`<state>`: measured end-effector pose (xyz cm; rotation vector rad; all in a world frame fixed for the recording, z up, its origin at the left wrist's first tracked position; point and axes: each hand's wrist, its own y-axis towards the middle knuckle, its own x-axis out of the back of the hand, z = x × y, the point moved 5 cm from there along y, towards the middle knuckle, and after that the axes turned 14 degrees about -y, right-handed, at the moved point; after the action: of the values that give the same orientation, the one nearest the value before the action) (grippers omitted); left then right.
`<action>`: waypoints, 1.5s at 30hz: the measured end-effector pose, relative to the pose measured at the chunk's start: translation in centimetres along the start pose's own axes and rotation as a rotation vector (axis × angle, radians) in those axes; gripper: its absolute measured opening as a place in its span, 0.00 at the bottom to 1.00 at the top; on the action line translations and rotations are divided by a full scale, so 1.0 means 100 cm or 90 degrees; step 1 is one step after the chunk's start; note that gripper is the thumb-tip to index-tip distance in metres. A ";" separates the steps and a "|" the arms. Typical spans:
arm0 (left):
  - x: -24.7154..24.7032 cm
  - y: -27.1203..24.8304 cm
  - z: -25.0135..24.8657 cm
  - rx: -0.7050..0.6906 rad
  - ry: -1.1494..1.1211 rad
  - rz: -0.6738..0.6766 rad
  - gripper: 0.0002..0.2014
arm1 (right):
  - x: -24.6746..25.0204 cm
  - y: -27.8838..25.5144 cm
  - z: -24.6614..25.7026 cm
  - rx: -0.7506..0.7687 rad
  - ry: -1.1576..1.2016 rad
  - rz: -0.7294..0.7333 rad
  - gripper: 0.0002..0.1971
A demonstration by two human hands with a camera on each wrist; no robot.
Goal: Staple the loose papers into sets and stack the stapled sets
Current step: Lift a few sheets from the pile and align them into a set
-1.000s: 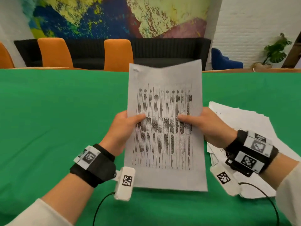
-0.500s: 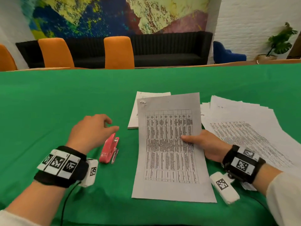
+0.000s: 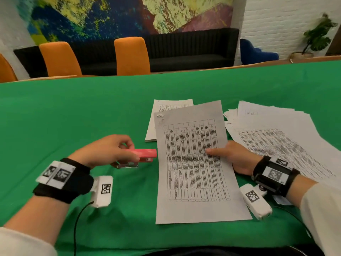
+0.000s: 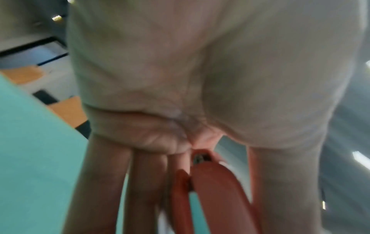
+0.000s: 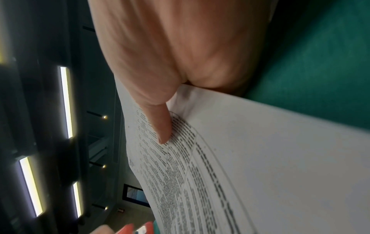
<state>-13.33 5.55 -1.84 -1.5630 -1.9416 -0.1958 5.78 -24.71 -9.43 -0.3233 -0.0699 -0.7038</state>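
Note:
A set of printed papers with a table on the top sheet is held tilted over the green table. My right hand pinches its right edge, thumb on the print. My left hand grips a red stapler just left of the papers, lifted off the cloth, its nose toward the sheet. In the left wrist view the stapler lies between my fingers and thumb. A flat stack of papers lies behind the held set. Loose sheets are spread at the right.
Orange chairs and a black sofa stand beyond the far table edge. A cable runs from my left wrist camera across the cloth near the front edge.
My left hand let go of the papers, reached left to the stapler on the cloth and now holds it lifted. The papers came down from upright, held by the right hand alone.

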 end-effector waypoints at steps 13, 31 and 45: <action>-0.005 0.047 -0.043 -0.142 -1.028 -0.191 0.18 | -0.001 0.002 -0.002 -0.001 0.011 0.007 0.18; -0.032 0.112 -0.122 -0.298 -0.240 -0.409 0.25 | -0.003 -0.001 0.001 0.010 -0.024 0.009 0.16; -0.028 0.120 -0.051 -0.160 -0.461 -0.454 0.33 | -0.004 -0.004 0.003 0.009 -0.022 0.010 0.16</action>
<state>-0.06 4.21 -2.59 -1.0807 -3.1116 -0.1820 5.23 -24.68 -9.10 -0.3218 -0.1053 -0.6815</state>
